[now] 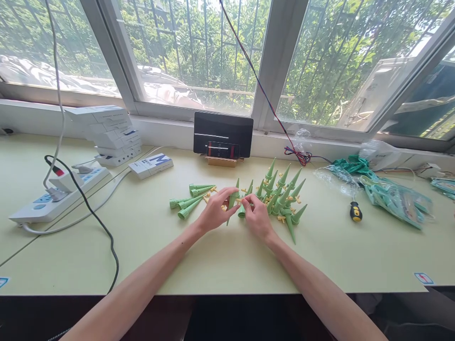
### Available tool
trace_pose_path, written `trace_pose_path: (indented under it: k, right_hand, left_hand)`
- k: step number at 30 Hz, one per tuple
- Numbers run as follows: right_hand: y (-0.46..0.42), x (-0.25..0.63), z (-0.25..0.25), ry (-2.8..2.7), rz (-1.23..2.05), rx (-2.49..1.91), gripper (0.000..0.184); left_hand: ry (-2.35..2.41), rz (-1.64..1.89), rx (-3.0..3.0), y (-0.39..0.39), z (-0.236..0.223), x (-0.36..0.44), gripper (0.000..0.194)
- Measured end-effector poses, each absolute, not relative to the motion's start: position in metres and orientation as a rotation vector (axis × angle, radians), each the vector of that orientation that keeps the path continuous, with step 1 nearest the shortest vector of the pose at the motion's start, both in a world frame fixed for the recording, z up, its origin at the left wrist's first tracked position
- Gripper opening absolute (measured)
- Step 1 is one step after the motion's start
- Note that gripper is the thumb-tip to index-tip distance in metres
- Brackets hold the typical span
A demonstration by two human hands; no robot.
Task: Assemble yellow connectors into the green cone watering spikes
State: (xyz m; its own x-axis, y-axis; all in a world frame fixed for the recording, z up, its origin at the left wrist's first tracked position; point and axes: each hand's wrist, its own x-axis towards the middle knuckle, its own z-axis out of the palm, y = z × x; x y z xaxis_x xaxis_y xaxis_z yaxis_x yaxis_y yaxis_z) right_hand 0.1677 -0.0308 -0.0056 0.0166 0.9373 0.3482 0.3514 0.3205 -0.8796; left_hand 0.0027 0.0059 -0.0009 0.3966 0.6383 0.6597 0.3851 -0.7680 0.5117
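Observation:
My left hand (pixel 217 208) grips a green plastic plant-watering spike (pixel 232 201), its pointed end directed down toward the table. Pinched in the fingertips of my right hand (pixel 256 217) is a small yellow valve piece (pixel 239 201), held up against the side of that spike. Whether the two parts are joined I cannot tell. Several green spikes with yellow pieces (pixel 280 194) stand or lie in a cluster beyond and right of my right hand. To the left of my left hand, a few more green spikes (pixel 188 206) lie on their sides.
A yellow-handled screwdriver (pixel 356 211) and bagged green parts (pixel 394 199) lie at the right. A tablet (pixel 223 130) with a phone (pixel 222 150) stands at the back. White boxes (pixel 110 132), a power strip (pixel 60 196) and a black cable (pixel 95 220) occupy the left.

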Motion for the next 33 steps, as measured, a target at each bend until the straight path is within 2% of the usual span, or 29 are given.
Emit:
trace_pose_path:
  k: [17,33]
  right_hand:
    - [-0.0293,0.1674,-0.0075,-1.616,0.573,-1.276,0.039]
    - [-0.0234,0.1711,-0.0074,-1.578,0.742,-1.265,0.043]
  left_hand:
    - [0.877,1.282,2.408,0.0027,-0.0016,0.0047,0.035]
    - [0.815,1.26,2.488,0.0041,-0.0027,0.0036,0.034]
